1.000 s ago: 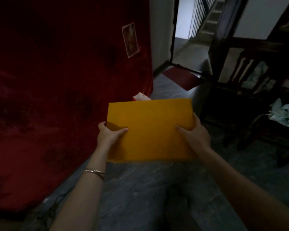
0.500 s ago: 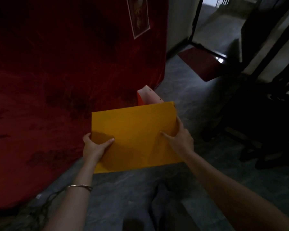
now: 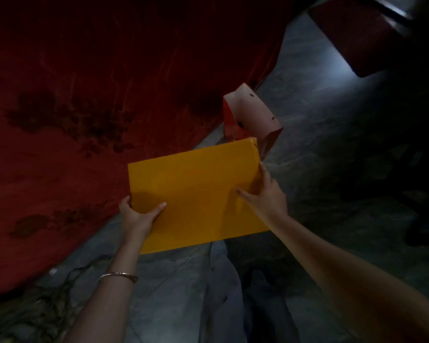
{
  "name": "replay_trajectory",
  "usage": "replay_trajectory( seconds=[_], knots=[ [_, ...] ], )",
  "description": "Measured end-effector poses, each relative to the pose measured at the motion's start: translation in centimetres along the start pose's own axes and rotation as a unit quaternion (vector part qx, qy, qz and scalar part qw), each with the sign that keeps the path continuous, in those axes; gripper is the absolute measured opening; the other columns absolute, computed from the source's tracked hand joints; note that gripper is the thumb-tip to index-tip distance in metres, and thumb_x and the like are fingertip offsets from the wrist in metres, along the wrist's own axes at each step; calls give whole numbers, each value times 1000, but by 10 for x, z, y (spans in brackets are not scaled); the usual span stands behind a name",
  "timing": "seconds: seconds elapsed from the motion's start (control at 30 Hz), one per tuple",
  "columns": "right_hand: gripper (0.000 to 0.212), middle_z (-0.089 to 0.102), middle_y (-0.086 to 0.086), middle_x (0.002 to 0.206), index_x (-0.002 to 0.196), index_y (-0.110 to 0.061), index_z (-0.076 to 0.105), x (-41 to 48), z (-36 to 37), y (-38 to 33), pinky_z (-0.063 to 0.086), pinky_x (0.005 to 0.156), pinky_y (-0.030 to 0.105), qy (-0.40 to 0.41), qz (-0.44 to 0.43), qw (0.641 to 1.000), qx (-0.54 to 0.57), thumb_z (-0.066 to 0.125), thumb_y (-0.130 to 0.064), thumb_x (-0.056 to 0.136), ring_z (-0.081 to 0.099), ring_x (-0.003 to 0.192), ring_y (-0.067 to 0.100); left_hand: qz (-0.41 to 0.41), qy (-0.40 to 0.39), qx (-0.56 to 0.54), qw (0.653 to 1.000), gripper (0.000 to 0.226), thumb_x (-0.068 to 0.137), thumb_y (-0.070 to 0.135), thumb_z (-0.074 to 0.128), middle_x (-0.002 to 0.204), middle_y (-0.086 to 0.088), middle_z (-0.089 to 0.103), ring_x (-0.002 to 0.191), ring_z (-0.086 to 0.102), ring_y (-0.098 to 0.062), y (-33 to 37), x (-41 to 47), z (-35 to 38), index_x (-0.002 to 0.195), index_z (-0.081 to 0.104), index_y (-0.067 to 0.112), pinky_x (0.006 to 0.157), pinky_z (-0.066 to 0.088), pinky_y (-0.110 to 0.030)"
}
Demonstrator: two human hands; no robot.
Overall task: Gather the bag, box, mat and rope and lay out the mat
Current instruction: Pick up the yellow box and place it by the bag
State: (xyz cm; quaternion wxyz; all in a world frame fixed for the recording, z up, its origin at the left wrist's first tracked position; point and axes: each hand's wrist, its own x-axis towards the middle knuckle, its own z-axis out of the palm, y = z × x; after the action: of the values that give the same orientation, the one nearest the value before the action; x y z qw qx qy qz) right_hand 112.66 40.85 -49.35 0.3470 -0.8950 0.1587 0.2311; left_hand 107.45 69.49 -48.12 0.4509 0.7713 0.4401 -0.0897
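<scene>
I hold a flat yellow box (image 3: 196,191) in both hands over the grey floor. My left hand (image 3: 138,215) grips its left edge, thumb on top. My right hand (image 3: 266,194) holds the right edge, thumb across the top face and fingers along the side. Just beyond the box's far right corner stands an open red paper bag (image 3: 252,117) with a pale inside, on the floor against the red cloth. A tangle of dark rope (image 3: 47,300) lies on the floor at the lower left. No mat shows in this view.
A big red velvet cloth (image 3: 97,107) hangs along the left. A dark red doormat (image 3: 352,38) lies at the top right by a doorway. Dark furniture fills the right side. My legs show at the bottom centre on grey marble floor (image 3: 320,134).
The view has tilted down and drawn closer to the red bag. The box, still held in both hands, has come down toward the bag's open top. The rope has come into sight.
</scene>
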Motion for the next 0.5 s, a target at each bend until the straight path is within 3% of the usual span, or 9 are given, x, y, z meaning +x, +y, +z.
replay_trajectory(
  seconds=[0.13,0.37,0.43,0.5],
  knots=[
    [104,44,6,136,145,-45,2,70,50,2,45,83,37,-23,-16,1000,6,59,-78,65,51,117,27,-14,19,8,1000,108,62,40,85,146,-10,36,126,44,-32,-20,72,27,144,20,17,100,42,-47],
    [105,46,5,136,142,-50,3,190,148,41,49,89,48,-43,-11,999,2,61,-81,60,52,116,28,-28,27,3,999,108,62,38,85,146,-10,38,127,45,-31,-87,194,107,144,20,16,102,41,-44],
    [102,51,6,128,145,-41,11,226,183,55,50,85,44,-47,0,999,-26,62,-76,64,55,109,28,-49,14,6,999,111,61,39,86,147,-10,38,128,45,-31,-115,234,136,146,19,16,101,42,-45],
    [86,59,3,117,136,-29,37,263,218,75,51,81,37,-47,-9,998,-40,61,-74,66,58,100,23,-63,5,5,998,112,60,41,86,146,-10,39,126,47,-32,-143,271,162,146,17,18,99,44,-47]
  ],
)
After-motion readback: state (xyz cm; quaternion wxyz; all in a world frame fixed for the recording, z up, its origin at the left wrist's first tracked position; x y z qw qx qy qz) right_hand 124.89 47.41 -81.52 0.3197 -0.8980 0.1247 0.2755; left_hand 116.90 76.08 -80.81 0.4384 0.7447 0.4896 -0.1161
